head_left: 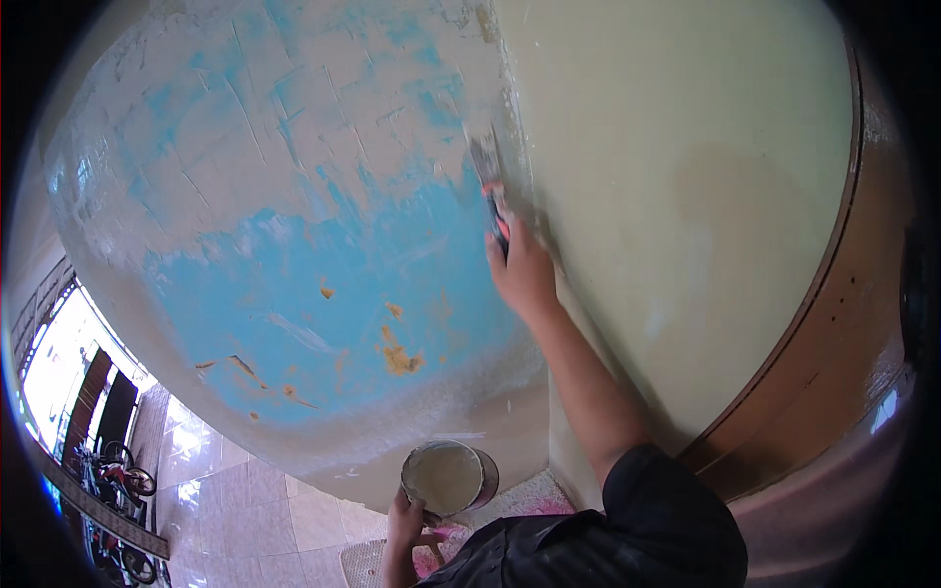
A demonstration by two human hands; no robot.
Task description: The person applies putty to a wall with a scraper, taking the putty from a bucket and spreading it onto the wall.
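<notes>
Head view: scraper at the corner, bucket low by the body

A blue wall (294,333) fills most of the scene, its upper half streaked with pale grey coating. To its right, a pale green wall (667,196) meets it at an upright corner. Low down, in front of the blue wall's foot, sits a round bucket (492,480) of greyish paste (443,478), its mouth facing up.

The right hand (524,269) reaches up close to the corner, fingers closed round the handle of a scraper (492,188). The left hand (402,524) is well below, clasping the bucket's lower left side.

What seems to matter most is how the scraper lies: its long axis runs up from the right fist, leaning slightly left, so the blade (486,157) points away from the bucket, just left of the corner. The right hand is much the nearer to that spot. Blur hides whether the blade's whole edge touches the wall.
</notes>
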